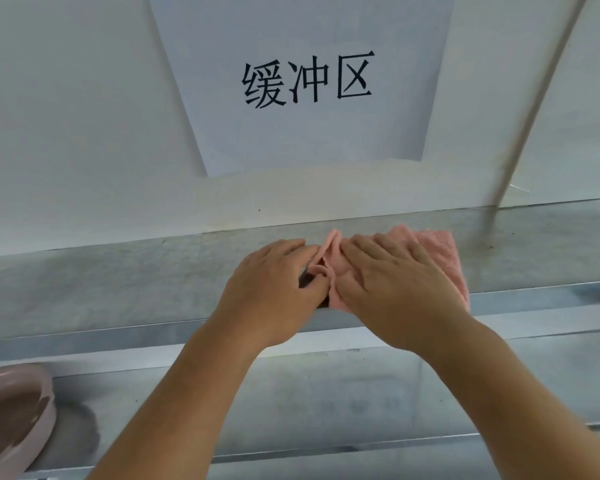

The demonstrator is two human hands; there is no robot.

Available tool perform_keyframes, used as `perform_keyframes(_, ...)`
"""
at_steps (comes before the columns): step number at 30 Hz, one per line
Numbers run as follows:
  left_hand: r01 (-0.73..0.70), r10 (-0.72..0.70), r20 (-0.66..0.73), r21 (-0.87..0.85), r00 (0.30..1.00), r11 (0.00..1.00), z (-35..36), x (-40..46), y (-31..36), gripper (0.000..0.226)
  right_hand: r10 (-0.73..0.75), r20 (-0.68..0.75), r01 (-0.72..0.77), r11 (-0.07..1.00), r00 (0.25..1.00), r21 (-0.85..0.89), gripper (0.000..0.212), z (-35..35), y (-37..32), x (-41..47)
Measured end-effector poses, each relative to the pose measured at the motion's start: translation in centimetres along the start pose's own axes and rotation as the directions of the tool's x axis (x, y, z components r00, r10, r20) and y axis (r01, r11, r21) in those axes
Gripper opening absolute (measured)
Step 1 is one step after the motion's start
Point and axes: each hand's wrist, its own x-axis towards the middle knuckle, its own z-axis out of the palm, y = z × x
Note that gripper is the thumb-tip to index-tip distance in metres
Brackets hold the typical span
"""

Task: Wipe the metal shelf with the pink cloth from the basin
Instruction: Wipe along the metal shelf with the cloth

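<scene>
Both hands work side by side on the top of a metal shelf (118, 285); the left hand (274, 292) is curled, its fingers pinching the bunched left edge of a pink cloth (437, 251), while the right hand (392, 289) lies flat and spread with its palm pressing down on the middle of the cloth; the cloth rests on the shelf top just right of centre, its right part flat and its left part gathered into folds between the two hands. The shelf surface is dull grey and mottled, running from left to right across the view and meeting a white wall (66, 133) along its back edge; its front lip is shiny and bent downward; a lower shelf level (326, 403) of the same metal shows beneath, between the forearms. A pink basin (45, 407) sits on that lower level at the far left, only partly in view, with dark liquid inside. On the wall above the hands hangs a white paper sign (302, 81) with three black characters; a thin white pipe (534, 105) slants down the wall at the right to the back of the shelf.
</scene>
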Motion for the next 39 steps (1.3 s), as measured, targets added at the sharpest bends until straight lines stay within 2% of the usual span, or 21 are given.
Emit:
perform_keyframes(3, -0.013, 0.012, 0.022, 0.014, 1.000, 1.000, -1.1, -0.6, -1.7, 0.047, 0.010, -0.025, -0.010, 1.000, 1.000, -0.014, 0.098, 0.0, 1.9, 0.5)
perform_keyframes(4, -0.017, 0.017, 0.029, 0.014, 0.999, 1.000, -1.5, -0.7, -2.2, 0.047, 0.045, -0.024, -0.046, 0.997, 0.999, -0.057, 0.106, -0.4, 3.6, 0.6)
perform_keyframes(6, -0.036, 0.035, 0.035, 0.004, 0.999, 0.999, -2.0, -1.1, -3.4, 0.045, 0.152, 0.010, -0.147, 0.972, 0.988, -0.182, 0.135, -1.2, 6.5, 0.5)
perform_keyframes(7, -0.048, 0.049, 0.034, -0.003, 0.998, 0.999, -2.2, -1.3, -3.9, 0.045, 0.219, 0.024, -0.210, 0.957, 0.976, -0.201, 0.132, -1.6, 7.1, 0.4)
perform_keyframes(8, -0.063, 0.063, 0.031, -0.010, 0.998, 0.998, -2.5, -1.6, -4.5, 0.044, 0.262, 0.021, -0.253, 0.948, 0.965, -0.195, 0.115, -1.8, 6.9, 0.2)
perform_keyframes(10, -0.089, 0.089, 0.032, -0.018, 0.995, 0.996, -2.9, -2.0, -5.5, 0.044, 0.246, -0.024, -0.247, 0.956, 0.969, -0.160, 0.083, -1.3, 4.1, 0.3)
perform_keyframes(11, -0.093, 0.094, 0.039, -0.018, 0.995, 0.995, -3.2, -2.2, -6.1, 0.045, 0.203, -0.036, -0.207, 0.969, 0.978, -0.138, 0.078, -0.9, 2.0, 0.4)
perform_keyframes(14, -0.107, 0.107, 0.056, -0.002, 0.993, 0.994, -3.8, -2.8, -7.6, 0.051, 0.086, -0.015, -0.087, 0.987, 0.996, -0.136, 0.099, 0.1, -1.9, 1.1)
perform_keyframes(19, -0.162, 0.162, 0.019, -0.028, 0.987, 0.986, -4.5, -4.1, -9.9, 0.039, 0.281, -0.057, -0.286, 0.929, 0.958, -0.233, 0.137, -1.6, 4.8, 1.0)
perform_keyframes(21, -0.176, 0.176, 0.008, -0.025, 0.984, 0.984, -4.6, -4.3, -10.3, 0.039, 0.332, -0.036, -0.330, 0.906, 0.942, -0.264, 0.128, -2.4, 6.0, 0.4)
perform_keyframes(24, -0.177, 0.177, -0.005, -0.025, 0.984, 0.984, -4.5, -4.5, -10.5, 0.039, 0.229, -0.074, -0.240, 0.921, 0.971, -0.306, 0.114, -1.9, 3.9, 0.1)
perform_keyframes(26, -0.176, 0.176, -0.005, -0.026, 0.984, 0.984, -4.4, -4.5, -10.6, 0.042, 0.074, -0.140, -0.114, 0.945, 0.987, -0.306, 0.077, -0.5, 2.3, 0.0)
perform_keyframes(27, -0.173, 0.173, -0.003, -0.030, 0.985, 0.984, -4.4, -4.4, -10.6, 0.043, 0.047, -0.150, -0.084, 0.964, 0.988, -0.253, 0.065, -0.3, 2.3, -0.2)
perform_keyframes(28, -0.173, 0.173, -0.004, -0.034, 0.985, 0.984, -4.5, -4.5, -10.6, 0.044, 0.064, -0.135, -0.090, 0.976, 0.989, -0.199, 0.062, -0.7, 2.4, -0.5)
perform_keyframes(30, -0.170, 0.170, -0.001, -0.039, 0.985, 0.985, -4.6, -4.5, -10.5, 0.045, 0.154, -0.081, -0.165, 0.975, 0.985, -0.147, 0.068, -1.5, 5.1, -0.9)
perform_keyframes(31, -0.166, 0.166, 0.000, -0.040, 0.986, 0.985, -4.6, -4.5, -10.5, 0.045, 0.147, -0.092, -0.161, 0.971, 0.985, -0.178, 0.082, -1.9, 7.1, -0.8)
perform_keyframes(33, -0.159, 0.159, -0.006, -0.037, 0.987, 0.987, -4.7, -4.5, -10.4, 0.044, 0.245, -0.076, -0.256, 0.941, 0.966, -0.222, 0.116, -2.5, 8.9, -1.1)
perform_keyframes(34, -0.153, 0.153, -0.010, -0.037, 0.988, 0.988, -4.7, -4.5, -10.3, 0.044, 0.287, -0.057, -0.292, 0.931, 0.956, -0.220, 0.123, -2.6, 8.9, -1.1)
perform_keyframes(35, -0.144, 0.144, -0.014, -0.037, 0.990, 0.989, -4.6, -4.5, -10.2, 0.043, 0.282, -0.072, -0.291, 0.932, 0.957, -0.218, 0.122, -2.5, 8.2, -0.8)
perform_keyframes(39, -0.111, 0.110, -0.030, -0.044, 0.994, 0.993, -4.5, -4.2, -9.3, 0.039, 0.067, -0.133, -0.094, 0.974, 0.989, -0.204, 0.081, -1.1, 3.0, -0.4)
